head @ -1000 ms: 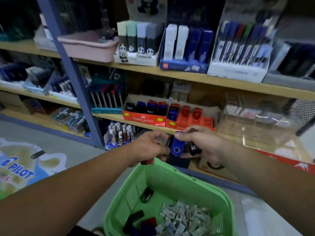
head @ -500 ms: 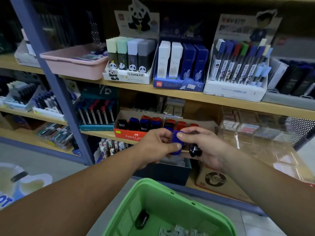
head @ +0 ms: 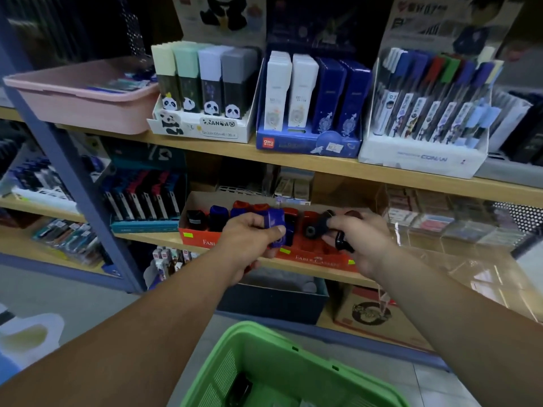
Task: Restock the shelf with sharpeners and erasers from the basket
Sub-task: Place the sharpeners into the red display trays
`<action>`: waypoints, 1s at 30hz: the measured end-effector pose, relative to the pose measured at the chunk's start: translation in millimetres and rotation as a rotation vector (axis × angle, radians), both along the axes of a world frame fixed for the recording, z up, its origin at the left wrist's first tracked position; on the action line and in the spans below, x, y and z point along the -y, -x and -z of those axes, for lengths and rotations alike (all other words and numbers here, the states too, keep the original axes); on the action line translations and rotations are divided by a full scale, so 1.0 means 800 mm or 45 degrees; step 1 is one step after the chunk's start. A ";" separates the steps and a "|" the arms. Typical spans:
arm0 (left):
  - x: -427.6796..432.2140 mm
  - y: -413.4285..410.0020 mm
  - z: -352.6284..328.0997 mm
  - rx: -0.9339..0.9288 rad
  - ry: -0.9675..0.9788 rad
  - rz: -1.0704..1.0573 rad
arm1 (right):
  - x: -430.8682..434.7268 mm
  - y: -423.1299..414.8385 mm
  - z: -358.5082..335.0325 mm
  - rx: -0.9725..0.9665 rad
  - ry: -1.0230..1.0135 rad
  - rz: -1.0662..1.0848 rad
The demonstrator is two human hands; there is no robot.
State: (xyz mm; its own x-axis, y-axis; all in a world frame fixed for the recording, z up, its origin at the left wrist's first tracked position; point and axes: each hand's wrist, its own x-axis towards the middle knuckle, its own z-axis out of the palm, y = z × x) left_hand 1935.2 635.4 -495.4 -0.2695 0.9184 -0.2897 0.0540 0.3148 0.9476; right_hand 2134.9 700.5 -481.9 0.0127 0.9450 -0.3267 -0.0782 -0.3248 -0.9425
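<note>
Left grip: The left hand (head: 246,239) pinched a blue sharpener (head: 274,223) between thumb and fingers, held upright, probably so that it would stand like those already displayed.
Right grip: The right hand (head: 364,245) held a black sharpener (head: 317,229) at its fingertips and a second black sharpener (head: 342,245) tucked against the palm, judged a reserve to save a return to the basket.
Position: Both hands were just over the orange display tray (head: 199,240), the blue piece near its middle.
Tray: Rows of stocked sharpeners (head: 219,217), black, blue and red, stood inside; the tray sat at the front of the middle shelf (head: 152,237), within easy reach.
Basket: The green basket (head: 264,345) lay below, well apart from the tray; one dark item (head: 241,389) showed inside, and no erasers were in view.
Stage: Judged as placement, not yet released.
</note>
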 end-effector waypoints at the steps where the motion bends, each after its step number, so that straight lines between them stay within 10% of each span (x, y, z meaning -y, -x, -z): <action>1: -0.002 -0.001 0.002 -0.018 0.011 -0.001 | -0.004 0.001 0.003 0.099 -0.050 0.003; 15: -0.018 -0.011 0.021 -0.158 -0.097 0.021 | -0.057 0.011 0.037 1.266 -0.551 -0.637; 22: -0.016 -0.019 0.017 -0.207 -0.127 0.122 | -0.044 0.006 -0.001 0.492 -0.320 -0.634; 30: -0.010 -0.012 0.004 -0.117 0.055 0.198 | -0.028 -0.007 -0.003 0.652 -0.393 -0.431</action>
